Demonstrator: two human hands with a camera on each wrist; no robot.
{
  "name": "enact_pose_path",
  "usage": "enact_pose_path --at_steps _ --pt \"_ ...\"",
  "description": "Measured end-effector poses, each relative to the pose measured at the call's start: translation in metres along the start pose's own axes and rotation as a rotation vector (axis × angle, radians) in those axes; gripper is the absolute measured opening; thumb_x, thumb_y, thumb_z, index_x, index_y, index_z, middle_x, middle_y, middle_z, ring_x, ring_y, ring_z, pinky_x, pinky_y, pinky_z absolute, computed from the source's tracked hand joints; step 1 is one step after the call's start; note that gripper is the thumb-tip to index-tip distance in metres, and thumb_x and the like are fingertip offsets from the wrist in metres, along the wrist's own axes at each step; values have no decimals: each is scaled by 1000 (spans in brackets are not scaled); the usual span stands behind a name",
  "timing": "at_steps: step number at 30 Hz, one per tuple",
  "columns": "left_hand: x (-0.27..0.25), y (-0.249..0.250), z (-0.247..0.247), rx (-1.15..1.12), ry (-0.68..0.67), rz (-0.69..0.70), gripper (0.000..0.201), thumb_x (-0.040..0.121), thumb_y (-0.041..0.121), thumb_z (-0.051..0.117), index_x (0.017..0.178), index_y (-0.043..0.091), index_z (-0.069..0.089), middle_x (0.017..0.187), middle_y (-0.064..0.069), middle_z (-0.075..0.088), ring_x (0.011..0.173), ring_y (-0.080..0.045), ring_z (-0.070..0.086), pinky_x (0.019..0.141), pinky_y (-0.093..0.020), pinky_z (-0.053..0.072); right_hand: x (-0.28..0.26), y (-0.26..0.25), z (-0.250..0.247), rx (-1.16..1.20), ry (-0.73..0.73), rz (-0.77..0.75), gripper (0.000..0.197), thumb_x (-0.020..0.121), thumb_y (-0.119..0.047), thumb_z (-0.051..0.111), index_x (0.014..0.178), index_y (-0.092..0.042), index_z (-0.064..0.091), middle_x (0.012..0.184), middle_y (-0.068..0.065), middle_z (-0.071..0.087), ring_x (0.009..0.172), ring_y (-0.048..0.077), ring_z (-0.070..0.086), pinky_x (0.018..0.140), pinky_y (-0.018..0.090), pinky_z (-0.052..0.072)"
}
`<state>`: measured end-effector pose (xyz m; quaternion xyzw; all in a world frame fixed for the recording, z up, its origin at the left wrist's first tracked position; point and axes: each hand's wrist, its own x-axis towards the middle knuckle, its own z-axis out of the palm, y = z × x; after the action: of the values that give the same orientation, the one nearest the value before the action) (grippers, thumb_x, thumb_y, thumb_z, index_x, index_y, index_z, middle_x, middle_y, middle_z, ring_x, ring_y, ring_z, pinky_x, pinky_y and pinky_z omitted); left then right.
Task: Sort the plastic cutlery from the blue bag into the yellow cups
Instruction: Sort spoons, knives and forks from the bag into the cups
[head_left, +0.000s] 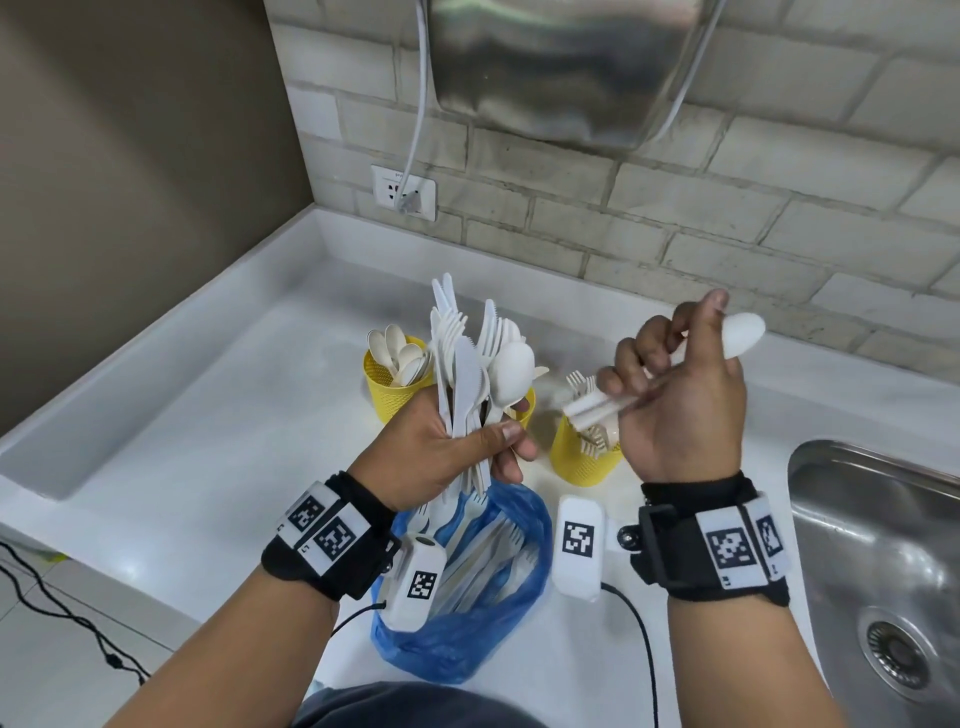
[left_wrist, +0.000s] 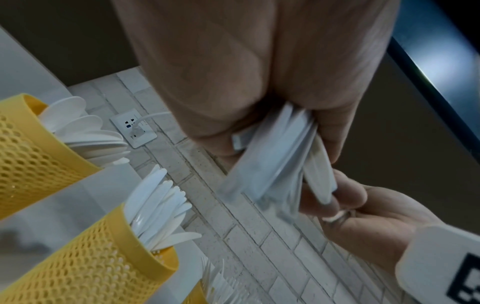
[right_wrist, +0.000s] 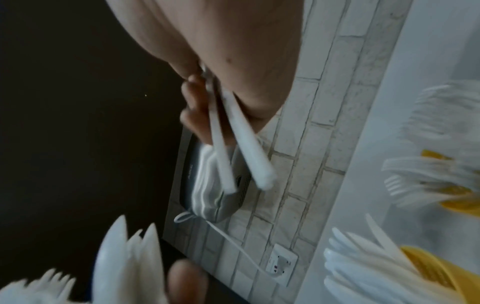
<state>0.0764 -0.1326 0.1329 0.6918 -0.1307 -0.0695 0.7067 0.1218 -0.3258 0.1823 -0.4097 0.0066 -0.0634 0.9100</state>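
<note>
White plastic cutlery fills both hands above the countertop (head_left: 208, 467). Left hand (head_left: 441, 447) clenches a mixed bundle (head_left: 467, 364) of knives, forks and spoons, handles in the fist, working ends upward. Right hand (head_left: 680, 395) pinches spoons (head_left: 745, 335) in curled fingers: one bowl projects to the right past the fingertips, and the handles point left and down toward the fork cup (head_left: 584, 457). Spoon cup (head_left: 392, 376) stands at far left, beyond the left hand, and the knife cup (head_left: 524, 408) is partly hidden behind the bundle. Judged from this, the spoons' long axis lies nearly crosswise and must tip upright while the right hand crosses leftward. Blue bag (head_left: 467, 582), holding more cutlery, lies open nearest the person.
</note>
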Motion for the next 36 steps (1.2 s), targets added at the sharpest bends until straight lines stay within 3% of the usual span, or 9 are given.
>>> enact_pose_path --at_steps 3,7,12,17,23,26,28,31,36 --pt "0 0 0 1 -18 -18 8 101 3 57 108 2 61 89 -16 73 71 -31 70 73 -43 60 3 -5 -7 -214 -31 -18 26 106 -31 52 85 -18 57 57 -2 24 43 11 20 43 20 22" --pt "0 2 4 15 -64 -16 9 101 5 58 109 3 63 91 -18 74 72 -34 70 74 -45 59 -1 5 -9 -533 -227 39 15 96 -18 65 96 -7 73 54 1 26 44 14 19 46 22 19" --pt "0 1 6 11 -89 -21 11 100 3 58 110 -2 61 92 -21 74 71 -34 71 72 -43 60 -15 14 -4 -552 -338 160 12 92 -12 68 81 -7 72 44 0 42 33 9 30 42 18 23" --pt "-1 -1 6 -37 -88 -23 15 100 3 57 114 1 63 99 -23 74 78 -34 72 76 -46 61 -16 15 0 -511 -286 92 14 97 4 60 84 1 66 46 -4 53 33 6 41 39 17 33" --pt "0 -3 0 -35 79 -20 13 101 4 54 109 -5 61 93 -19 74 69 -27 70 69 -39 60 -9 18 3 -379 -96 -1 29 97 0 60 73 -15 63 46 -1 35 37 12 28 45 21 29" --pt "1 -3 2 -56 75 -3 10 101 4 55 107 -4 58 89 -19 71 63 -27 66 65 -39 57 -11 18 7 -307 -159 48 6 91 -12 66 85 -11 64 53 3 34 40 14 27 44 22 31" --pt "1 -3 5 -100 46 -2 11 101 5 55 108 -4 57 88 -20 70 62 -28 64 64 -41 56 -15 20 8 -297 -213 139 12 93 -17 69 95 -6 66 52 5 33 37 15 31 43 22 35" --pt "2 -3 11 -177 -14 -43 17 100 5 55 110 -8 58 87 -21 69 62 -29 65 62 -39 57 -19 25 9 -372 -231 197 23 99 -27 65 91 -6 69 49 11 41 36 21 39 50 32 43" --pt "4 -2 12 -271 -4 -176 9 101 11 57 106 4 59 90 -21 70 62 -27 67 61 -35 58 -6 30 4 -317 -31 139 36 100 -36 61 73 -13 55 64 9 50 58 27 52 62 38 45"
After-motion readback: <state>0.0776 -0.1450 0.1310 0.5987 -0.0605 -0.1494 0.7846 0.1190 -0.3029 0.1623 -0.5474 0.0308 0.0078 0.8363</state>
